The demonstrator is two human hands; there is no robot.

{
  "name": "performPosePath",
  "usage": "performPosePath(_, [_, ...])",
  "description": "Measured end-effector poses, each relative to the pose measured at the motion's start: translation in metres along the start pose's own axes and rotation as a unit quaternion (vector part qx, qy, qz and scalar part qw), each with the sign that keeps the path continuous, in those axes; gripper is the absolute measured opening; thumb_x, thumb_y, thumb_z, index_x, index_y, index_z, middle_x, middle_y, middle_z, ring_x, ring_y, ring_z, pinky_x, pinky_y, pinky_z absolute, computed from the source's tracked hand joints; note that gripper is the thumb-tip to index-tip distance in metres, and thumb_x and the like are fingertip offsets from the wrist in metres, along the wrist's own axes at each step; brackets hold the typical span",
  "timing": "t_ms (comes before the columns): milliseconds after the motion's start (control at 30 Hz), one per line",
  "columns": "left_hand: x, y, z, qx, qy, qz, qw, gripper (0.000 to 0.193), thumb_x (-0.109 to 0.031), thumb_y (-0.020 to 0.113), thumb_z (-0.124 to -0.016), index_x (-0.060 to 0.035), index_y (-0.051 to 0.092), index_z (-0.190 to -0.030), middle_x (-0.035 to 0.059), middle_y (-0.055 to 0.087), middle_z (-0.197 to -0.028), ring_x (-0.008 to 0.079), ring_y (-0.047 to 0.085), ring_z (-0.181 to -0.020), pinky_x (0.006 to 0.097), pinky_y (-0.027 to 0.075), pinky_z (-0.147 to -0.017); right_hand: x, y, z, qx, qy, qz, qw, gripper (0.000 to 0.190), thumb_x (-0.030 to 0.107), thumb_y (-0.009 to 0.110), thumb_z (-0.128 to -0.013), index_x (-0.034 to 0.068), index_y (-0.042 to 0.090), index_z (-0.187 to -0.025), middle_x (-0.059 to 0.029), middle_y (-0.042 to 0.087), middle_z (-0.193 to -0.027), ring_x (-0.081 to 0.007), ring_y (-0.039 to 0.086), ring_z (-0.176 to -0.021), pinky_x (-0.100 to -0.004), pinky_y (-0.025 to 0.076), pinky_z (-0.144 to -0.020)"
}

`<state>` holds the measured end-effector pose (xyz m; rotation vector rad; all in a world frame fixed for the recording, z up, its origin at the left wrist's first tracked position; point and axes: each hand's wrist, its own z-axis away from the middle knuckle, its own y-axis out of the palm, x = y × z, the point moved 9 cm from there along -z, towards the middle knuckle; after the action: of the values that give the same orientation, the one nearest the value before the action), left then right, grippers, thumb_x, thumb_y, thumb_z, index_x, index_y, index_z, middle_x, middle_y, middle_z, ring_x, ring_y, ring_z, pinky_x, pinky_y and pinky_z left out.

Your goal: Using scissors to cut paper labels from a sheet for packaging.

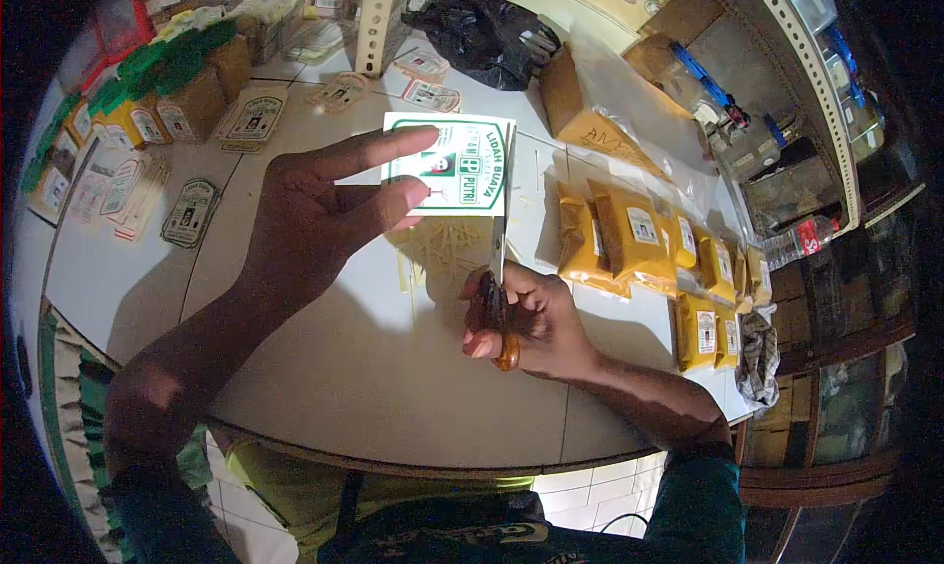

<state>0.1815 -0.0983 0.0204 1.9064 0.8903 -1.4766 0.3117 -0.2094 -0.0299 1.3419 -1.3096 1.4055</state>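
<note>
My left hand (324, 188) pinches a white printed label (483, 167) with green borders and writing between thumb and fingers. It is held above the table, turned sideways. My right hand (542, 320) grips scissors with amber-brown handles (507, 346). Their blades (502, 232) point away from me and run along the label's right edge. Whether they are cutting into it cannot be told. Beneath the label, thin paper offcuts (446, 247) lie scattered on the white tiled table (354, 387).
Yellow-orange powder packets (638, 228) lie in rows on the right, near a plastic bottle (800, 243) and a crumpled cloth (758, 357). Green-lidded containers (151, 84) and loose labels (190, 211) occupy the left. A black plastic bag (479, 37) and a cardboard box (590, 114) stand behind.
</note>
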Motion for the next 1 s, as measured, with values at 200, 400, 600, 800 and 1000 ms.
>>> performPosePath(200, [-0.002,0.001,0.001,0.001,-0.012,-0.008,1.000,0.046,-0.019,0.069,-0.083,0.0010,0.057,-0.122,0.0143,0.061,-0.114,0.0206,0.063,-0.096,0.0317,0.057,-0.080,-0.002,0.001,0.001,-0.005,0.018,-0.027,0.999,0.036,0.004,0.080,-0.074,0.002,0.054,-0.100,0.0056,0.055,-0.074,-0.0003,0.046,-0.070,-0.0177,0.036,-0.061])
performPosePath(400, [0.001,0.001,0.000,0.000,-0.004,0.006,1.000,0.046,-0.019,0.069,-0.083,0.0005,0.057,-0.122,0.0145,0.061,-0.113,0.0209,0.063,-0.097,0.0321,0.057,-0.080,-0.003,-0.003,0.002,-0.020,0.026,0.012,0.999,0.037,0.008,0.081,-0.072,0.002,0.054,-0.096,0.0054,0.055,-0.068,-0.0002,0.045,-0.067,-0.0189,0.034,-0.057])
performPosePath(600, [-0.001,0.000,0.000,-0.005,0.001,0.010,1.000,0.045,-0.018,0.069,-0.083,-0.0004,0.057,-0.123,0.0147,0.062,-0.112,0.0211,0.064,-0.096,0.0323,0.057,-0.080,-0.004,-0.003,0.003,-0.022,0.003,0.016,1.000,0.035,0.010,0.082,-0.073,0.003,0.054,-0.093,0.0053,0.055,-0.067,0.0000,0.044,-0.065,-0.0190,0.033,-0.055])
performPosePath(800, [0.007,0.001,-0.002,0.016,-0.023,-0.003,1.000,0.042,-0.015,0.068,-0.083,-0.0002,0.059,-0.121,0.0147,0.062,-0.112,0.0206,0.064,-0.094,0.0306,0.057,-0.078,-0.003,-0.006,0.003,-0.008,0.024,0.037,0.999,0.035,0.013,0.080,-0.076,0.001,0.056,-0.098,0.0039,0.056,-0.068,-0.0007,0.047,-0.066,-0.0191,0.035,-0.056])
performPosePath(1000, [0.011,0.009,-0.001,0.081,-0.025,-0.020,0.996,0.038,-0.009,0.066,-0.083,-0.0017,0.060,-0.120,0.0150,0.062,-0.114,0.0205,0.065,-0.095,0.0299,0.057,-0.077,-0.005,-0.008,0.002,-0.022,0.026,-0.059,0.998,0.037,0.018,0.077,-0.079,0.000,0.056,-0.103,0.0028,0.056,-0.072,-0.0036,0.048,-0.066,-0.0209,0.037,-0.058])
